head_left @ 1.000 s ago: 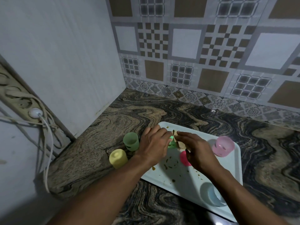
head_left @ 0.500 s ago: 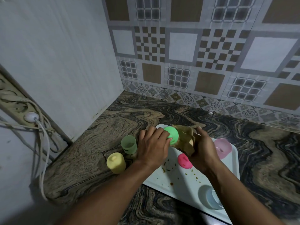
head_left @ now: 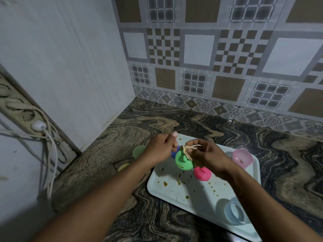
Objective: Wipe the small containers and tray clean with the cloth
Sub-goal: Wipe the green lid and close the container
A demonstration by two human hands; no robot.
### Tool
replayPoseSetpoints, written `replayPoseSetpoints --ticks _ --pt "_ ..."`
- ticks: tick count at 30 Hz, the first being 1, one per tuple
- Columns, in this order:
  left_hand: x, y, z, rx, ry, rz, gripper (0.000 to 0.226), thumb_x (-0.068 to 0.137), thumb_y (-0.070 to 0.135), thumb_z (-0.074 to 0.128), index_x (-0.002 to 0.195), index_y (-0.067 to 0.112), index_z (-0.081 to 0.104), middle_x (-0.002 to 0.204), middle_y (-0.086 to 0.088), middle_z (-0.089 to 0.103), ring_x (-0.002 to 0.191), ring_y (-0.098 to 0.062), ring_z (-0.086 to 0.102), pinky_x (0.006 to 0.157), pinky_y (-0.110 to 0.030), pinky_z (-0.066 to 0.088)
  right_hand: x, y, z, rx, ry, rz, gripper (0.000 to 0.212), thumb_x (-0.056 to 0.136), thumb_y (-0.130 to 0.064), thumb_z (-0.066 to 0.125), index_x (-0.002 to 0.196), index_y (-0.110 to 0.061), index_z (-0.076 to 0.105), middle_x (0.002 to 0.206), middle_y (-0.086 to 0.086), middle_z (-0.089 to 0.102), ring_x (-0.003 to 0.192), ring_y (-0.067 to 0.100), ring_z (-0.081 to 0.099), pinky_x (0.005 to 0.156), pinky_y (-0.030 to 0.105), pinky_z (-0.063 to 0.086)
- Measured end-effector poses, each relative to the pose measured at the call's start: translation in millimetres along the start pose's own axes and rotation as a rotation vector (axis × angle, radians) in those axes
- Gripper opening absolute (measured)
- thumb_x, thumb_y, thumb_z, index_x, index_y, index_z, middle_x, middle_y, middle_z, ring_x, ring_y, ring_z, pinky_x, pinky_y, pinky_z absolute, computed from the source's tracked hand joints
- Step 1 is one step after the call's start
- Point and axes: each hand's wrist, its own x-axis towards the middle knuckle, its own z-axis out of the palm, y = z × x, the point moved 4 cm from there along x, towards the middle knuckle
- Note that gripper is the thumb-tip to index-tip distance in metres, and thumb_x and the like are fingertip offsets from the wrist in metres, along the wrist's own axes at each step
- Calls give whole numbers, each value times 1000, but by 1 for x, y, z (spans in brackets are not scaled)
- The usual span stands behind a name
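My left hand point(head_left: 161, 149) holds a bright green small container point(head_left: 184, 161) up over the far left part of the white tray point(head_left: 195, 198). My right hand point(head_left: 211, 155) pinches a beige cloth point(head_left: 188, 150) against the container's upper edge. A small blue piece point(head_left: 173, 153) shows beside my left fingers. On the tray lie a pink lid-like piece point(head_left: 202, 173), a pale pink container point(head_left: 242, 157) at the far right and a light blue container point(head_left: 233, 214) near the front. Brown and green smears dot the tray.
A pale green cup point(head_left: 138, 151) and a yellow cup point(head_left: 123, 167), partly hidden by my left forearm, stand on the marbled counter point(head_left: 108, 154) left of the tray. A power strip with cables point(head_left: 37, 127) runs along the left wall. Tiled walls close the corner.
Both hands have lifted the green container off the tray and brought it nearer to me. The cloth has moved from the tray surface onto the container's edge.
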Motion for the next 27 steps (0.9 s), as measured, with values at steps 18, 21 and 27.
replayPoseSetpoints --ticks 18,21,27 --pt "4 3 39 -117 -12 -378 43 101 49 46 85 14 64 79 -6 64 71 -23 63 55 -25 41 -2 -16 0 -41 -123 -20 21 93 -9 66 105 6 57 73 17 65 59 20 56 51 25 45" --pt "3 8 41 -134 3 -400 41 101 47 48 93 11 65 73 -2 57 62 -18 55 50 -22 34 -3 -20 -4 -18 -147 -4 18 92 -7 66 105 3 57 76 19 65 59 20 57 50 24 44" --pt "0 21 45 -328 -66 -578 32 101 39 49 101 12 66 77 -6 63 66 -21 59 59 -26 44 -4 -28 -8 15 -185 3 36 81 -16 72 107 4 58 91 28 67 77 31 62 62 32 52"
